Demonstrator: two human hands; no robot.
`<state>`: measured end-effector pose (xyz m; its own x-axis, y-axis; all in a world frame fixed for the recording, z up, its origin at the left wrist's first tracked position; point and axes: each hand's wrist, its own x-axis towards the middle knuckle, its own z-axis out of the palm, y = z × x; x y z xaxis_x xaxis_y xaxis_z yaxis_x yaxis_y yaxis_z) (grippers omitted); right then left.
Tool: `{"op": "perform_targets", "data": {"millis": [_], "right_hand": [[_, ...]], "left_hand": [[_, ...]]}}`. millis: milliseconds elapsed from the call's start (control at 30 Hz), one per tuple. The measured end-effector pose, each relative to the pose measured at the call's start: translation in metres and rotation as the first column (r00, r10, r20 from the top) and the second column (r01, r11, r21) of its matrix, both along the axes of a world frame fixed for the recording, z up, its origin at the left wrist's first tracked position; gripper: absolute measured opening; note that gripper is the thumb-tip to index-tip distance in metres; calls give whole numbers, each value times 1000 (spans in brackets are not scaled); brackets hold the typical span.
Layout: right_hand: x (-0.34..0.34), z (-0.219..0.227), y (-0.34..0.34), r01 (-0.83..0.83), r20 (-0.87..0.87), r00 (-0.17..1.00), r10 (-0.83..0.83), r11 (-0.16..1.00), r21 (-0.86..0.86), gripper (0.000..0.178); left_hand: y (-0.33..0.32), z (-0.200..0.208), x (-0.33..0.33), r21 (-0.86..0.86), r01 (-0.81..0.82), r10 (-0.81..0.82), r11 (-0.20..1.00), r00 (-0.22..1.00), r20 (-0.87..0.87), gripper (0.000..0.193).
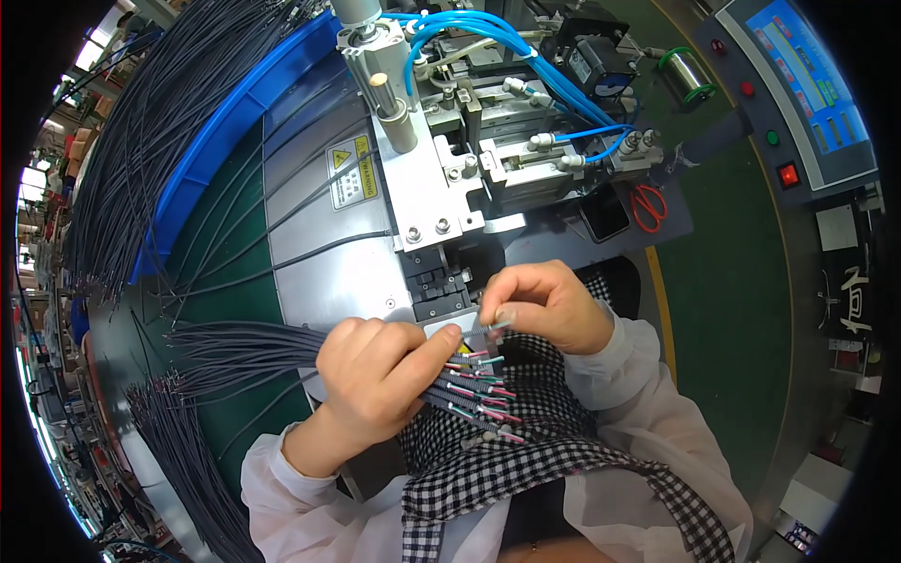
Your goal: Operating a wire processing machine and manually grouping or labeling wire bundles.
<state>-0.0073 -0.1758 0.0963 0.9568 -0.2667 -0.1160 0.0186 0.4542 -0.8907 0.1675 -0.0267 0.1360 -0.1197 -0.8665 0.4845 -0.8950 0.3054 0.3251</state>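
Note:
My left hand is closed round a bundle of dark grey cables. Their ends point right from my fist, with ribbed sleeves and short pink, green and white wires. My right hand pinches the end of one cable, whose pale tip shows at my fingers. That cable runs back under my left thumb. Just beyond my hands stands the machine's black clamp block. A single cable lies across the metal plate and reaches the machine.
A blue trough piled with dark cables curves along the left. More cables lie at lower left. Blue air hoses top the machine. Red scissors, a phone, a solder spool and a control screen are right.

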Motion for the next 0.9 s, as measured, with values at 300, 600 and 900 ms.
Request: {"op": "perform_targets", "data": {"millis": [300,600,900], "right_hand": [[12,-14,13,315,-69,925,-374,854,-414,2],[19,-26,12,328,-101,871,-481,723,-608,7],[24,-32,13,404,-12,856,-517,683,-609,6]], "left_hand": [[-18,-14,7,-55,-78,86,995,979,184,21],[-31,-22,6,-3,-108,106,994,963,249,14],[-33,-22,5,38,-126,115,991,969,217,12]]}}
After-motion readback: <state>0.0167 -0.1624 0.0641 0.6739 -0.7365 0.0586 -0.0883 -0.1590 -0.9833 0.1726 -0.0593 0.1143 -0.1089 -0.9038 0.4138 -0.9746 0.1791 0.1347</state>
